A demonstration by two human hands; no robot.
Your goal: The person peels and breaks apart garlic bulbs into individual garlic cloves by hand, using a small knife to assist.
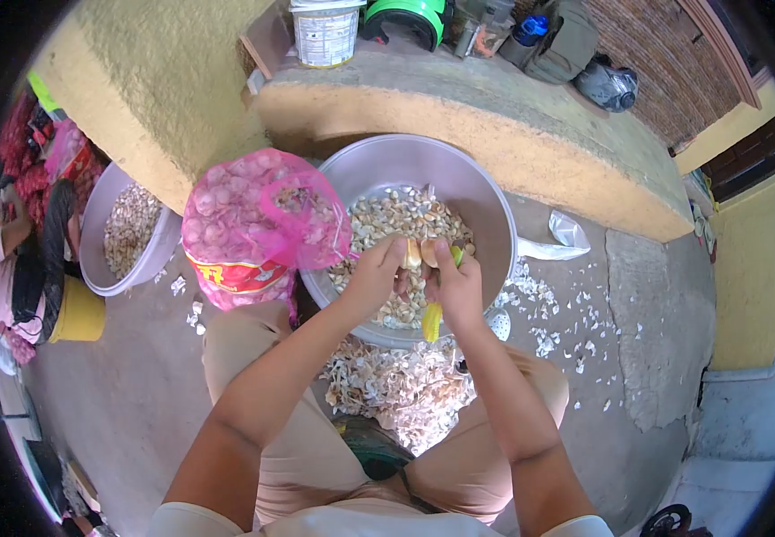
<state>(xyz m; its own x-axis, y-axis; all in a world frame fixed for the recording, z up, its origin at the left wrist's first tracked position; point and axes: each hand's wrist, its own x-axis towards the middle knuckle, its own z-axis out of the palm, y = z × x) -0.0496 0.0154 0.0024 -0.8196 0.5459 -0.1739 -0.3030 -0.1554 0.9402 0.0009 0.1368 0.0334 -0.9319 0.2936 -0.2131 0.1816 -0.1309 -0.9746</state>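
Observation:
Both hands meet over a large grey-purple basin partly filled with garlic cloves. Pinched in my left hand is a pale piece of garlic. My right hand has its fingers closed on another garlic piece, right beside the first. A yellow strip-like thing hangs below the right fingers, and a bit of yellow-green shows by the thumb; what it is I cannot tell. Just left of the basin stands a pink mesh sack full of garlic bulbs.
Garlic skins are heaped between my legs, with more scattered on the floor at right. A second basin of cloves and a seated person are at left, near a yellow bucket. Behind runs a concrete ledge bearing a white bucket.

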